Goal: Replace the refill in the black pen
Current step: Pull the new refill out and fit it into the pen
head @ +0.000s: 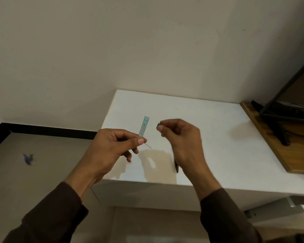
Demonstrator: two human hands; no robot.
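My left hand [116, 146] pinches the lower end of a slim translucent teal refill case [143, 126], held upright above the white table [209, 130]. A thin dark lead [148, 146] sticks out below my left thumb. My right hand [180, 135] pinches a small green cap [158, 124] between thumb and forefinger, a short gap to the right of the case. The black pen [176, 166] is tucked under my right palm, only its lower end showing, pointing down toward the table's front edge.
A wooden board [274, 137] with a dark stand [281, 120] sits at the table's right side. The wall rises just behind the table. To the left is bare floor with a small blue scrap [27, 158].
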